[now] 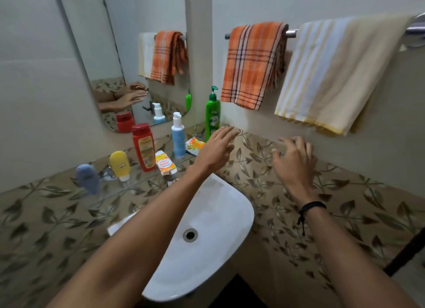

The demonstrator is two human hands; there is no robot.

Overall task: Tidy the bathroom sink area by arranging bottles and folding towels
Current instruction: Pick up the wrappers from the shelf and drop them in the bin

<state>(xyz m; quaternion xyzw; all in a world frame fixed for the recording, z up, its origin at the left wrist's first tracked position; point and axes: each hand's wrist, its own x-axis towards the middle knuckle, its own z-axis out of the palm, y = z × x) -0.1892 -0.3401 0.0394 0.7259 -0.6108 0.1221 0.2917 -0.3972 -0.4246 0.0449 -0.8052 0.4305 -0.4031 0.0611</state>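
Both hands reach forward over the white sink [230, 206], empty and with fingers spread apart. The left hand [215, 150] hovers just in front of the green pump bottle [212, 114], which stands upright at the right end of the glass shelf [138, 181], in the corner where the two walls meet. The right hand [295, 163], with a black band [311, 207] at the wrist, is held up near the leaf-patterned tiles below the towels, touching nothing.

Along the shelf, from its left end: a grey-blue tube [88, 177] and a yellow tube [120, 164], each standing on its cap, then a red bottle [144, 146] upright, a small orange-and-white carton [165, 164] at the front edge, a light blue pump bottle [178, 137] upright, and an orange sachet [195, 145] lying flat, just beside the green bottle.

On the metal rail [291, 32] on the right wall hang two towels side by side: an orange checked towel [251, 64] toward the corner, and a cream striped towel [333, 73] farther out. A mirror [138, 43] is mounted above the shelf.
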